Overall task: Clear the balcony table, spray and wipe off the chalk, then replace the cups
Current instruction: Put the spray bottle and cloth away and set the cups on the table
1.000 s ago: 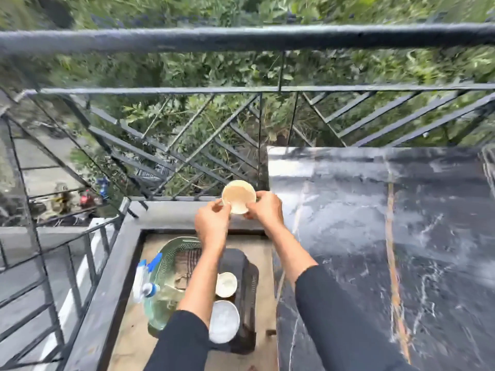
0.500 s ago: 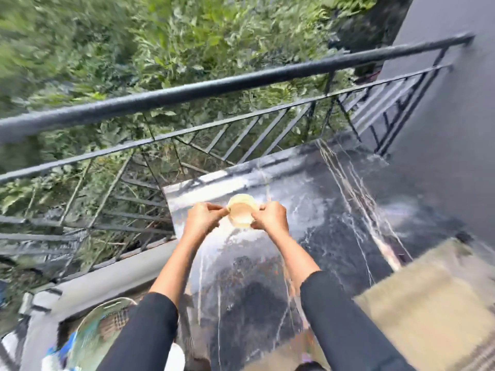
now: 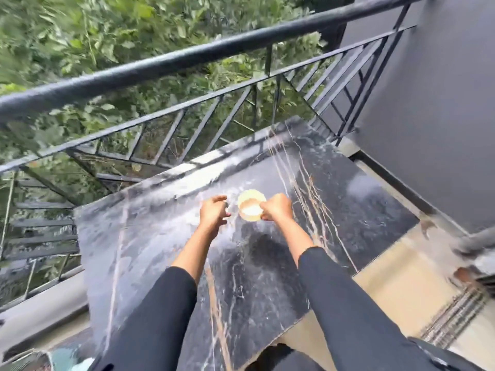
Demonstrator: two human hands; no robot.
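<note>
One cup (image 3: pixel 250 208) pinched above a balcony table (image 3: pixel 348 199).
Right hand (image 3: pixel 277 208) fingers curl on the right rim of the round, cream cup, mouth upward, axis roughly upright. Left hand (image 3: pixel 214 214) fingers hang loosely curled just beside it, holding nothing. Whether the cup touches the glossy, black-veined marble is unclear. A black metal railing (image 3: pixel 187 62) runs beyond.

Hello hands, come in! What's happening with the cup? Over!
Right hand grips the cup by its side; left hand open beside it, not touching. Cup upright over the marble table, set down or not unclear. Nothing blocking it.
</note>
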